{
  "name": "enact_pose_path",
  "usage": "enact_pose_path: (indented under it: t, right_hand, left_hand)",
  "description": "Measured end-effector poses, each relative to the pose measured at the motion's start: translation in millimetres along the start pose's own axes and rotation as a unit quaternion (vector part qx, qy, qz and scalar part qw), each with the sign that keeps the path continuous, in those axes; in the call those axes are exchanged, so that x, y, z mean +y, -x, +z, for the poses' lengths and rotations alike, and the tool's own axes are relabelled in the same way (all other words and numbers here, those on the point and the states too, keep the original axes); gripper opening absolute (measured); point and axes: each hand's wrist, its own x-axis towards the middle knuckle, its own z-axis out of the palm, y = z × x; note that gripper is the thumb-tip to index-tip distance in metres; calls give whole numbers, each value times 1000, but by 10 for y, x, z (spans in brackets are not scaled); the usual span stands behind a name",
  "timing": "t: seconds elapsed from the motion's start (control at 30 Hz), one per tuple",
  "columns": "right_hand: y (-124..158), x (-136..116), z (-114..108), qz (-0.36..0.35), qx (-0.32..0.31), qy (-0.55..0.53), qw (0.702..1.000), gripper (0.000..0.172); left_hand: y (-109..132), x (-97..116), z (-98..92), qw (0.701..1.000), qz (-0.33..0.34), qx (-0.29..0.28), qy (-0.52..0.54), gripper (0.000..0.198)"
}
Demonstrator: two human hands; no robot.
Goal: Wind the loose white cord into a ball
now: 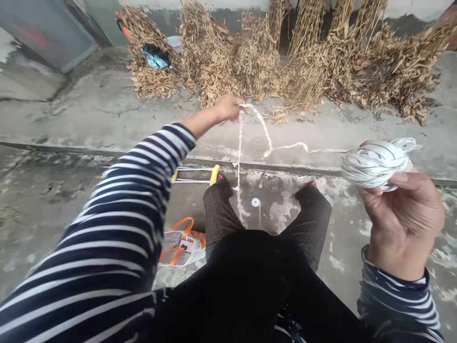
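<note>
My left hand (229,108) is stretched forward with its fingers closed on a white rope (238,152). From those fingers one length of rope hangs down between my legs, with small knots along it. Another stretch loops to the right, kinks, and runs as a thin line toward my right hand (403,209). That hand is raised at the right and grips a wound bundle of white cord (376,164) with dark flecks. The lower end of the hanging rope is hidden by my body.
Dried plant stalks (257,52) lean along the wall ahead. A dark and blue cloth (156,57) lies on them at the left. Below are a yellow-ended frame (215,175), a bag with orange handles (182,245) and a small white disc (255,202). A concrete ledge (143,128) crosses ahead.
</note>
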Motion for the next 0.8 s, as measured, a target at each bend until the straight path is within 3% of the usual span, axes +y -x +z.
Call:
enact_pose_path:
  t: [0.1,0.2,0.27,0.37,0.47,0.57,0.63,0.7,0.8]
  right_hand:
    - [50,-21,-28,0,22,11,1000,46]
    - [88,-37,-78,-8,29,29,999,47]
    - [90,-44,-98,-13,29,35,999,45]
    - [60,-42,-102,-17,24,29,999,41]
    - [24,-14,-86,-13,15,21,1000,33]
    - [-7,28,-51,-1,-10,19,1000,32]
    - [-36,51,-7,9,-19,17,1000,39]
    - [-76,62,53,23,-28,19,999,41]
    - [-141,62,150,32,-61,26,997,32]
  left_hand:
    - [-335,614,525,996,62,-24,58,23]
    - [-312,1119,1096,982,148,-95,75,28]
    - [-108,1222,1371,960,215,-160,84,30]
    - [365,955,1519,918,278,-277,56,29]
    - [842,431,1303,883,261,-389,-14,30]
    - [1084,10,808,892,182,-411,-42,26]
    - [1038,-136,438,921,122,-364,-67,25]
    - [831,-180,136,952,78,-271,-120,26]
    - [327,-77,-68,975,46,-137,-170,25]
